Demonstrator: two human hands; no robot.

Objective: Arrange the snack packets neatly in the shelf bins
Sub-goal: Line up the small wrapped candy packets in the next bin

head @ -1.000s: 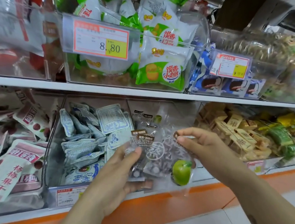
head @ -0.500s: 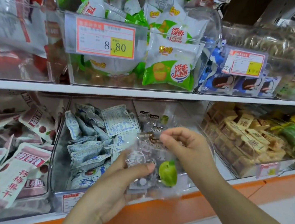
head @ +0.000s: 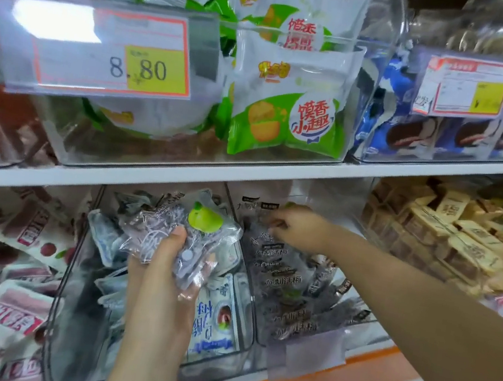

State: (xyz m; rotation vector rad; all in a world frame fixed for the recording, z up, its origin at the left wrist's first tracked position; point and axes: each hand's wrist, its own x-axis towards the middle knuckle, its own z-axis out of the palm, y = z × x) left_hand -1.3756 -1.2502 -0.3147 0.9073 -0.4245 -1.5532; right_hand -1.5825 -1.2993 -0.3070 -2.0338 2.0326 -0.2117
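My left hand (head: 163,281) clamps its fingers round the clear packet (head: 158,225), which I judge light, limp and slippery, best pinched at its sealed edge (fingers of my right hand (head: 299,229): I cannot tell).

Bright, even light, with white glare on the price tag (head: 114,51). Everything around it is softly blurred; the shelf edge (head: 245,176) below it bows.

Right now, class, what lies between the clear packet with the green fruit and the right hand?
In the head view, a clear bin wall stands between the packet held by the left hand and the right hand.
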